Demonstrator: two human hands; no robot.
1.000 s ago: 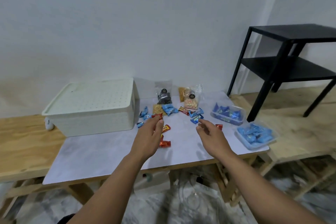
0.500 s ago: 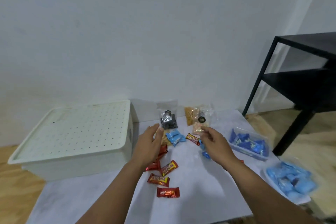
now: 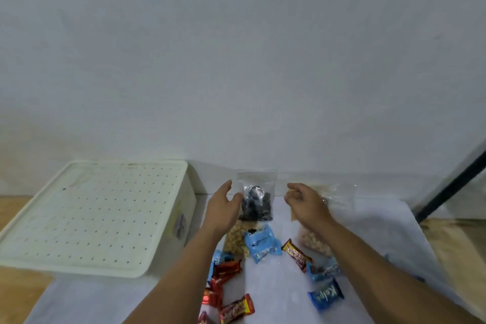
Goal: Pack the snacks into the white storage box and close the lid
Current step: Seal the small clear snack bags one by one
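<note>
Two bare forearms reach forward over a pale tabletop (image 3: 276,294) toward a white wall. The left hand (image 3: 222,208) is spread, fingers loose and holding nothing, its fingertips just beside the left edge of a clear bag of dark snacks (image 3: 256,201) that stands between the two hands. The right hand (image 3: 306,202) is half curled with fingers bent inward, empty, in front of a clear bag of pale snacks (image 3: 335,196) lying just past its knuckles. Left of the left fingers sits the white storage box (image 3: 184,221), its dotted lid (image 3: 97,214) shut. Below the fingers, near the wrists, lie a light blue packet (image 3: 261,242), a bag of nuts (image 3: 236,241), red wrapped candies (image 3: 226,271) and a dark blue packet (image 3: 325,294).
</note>
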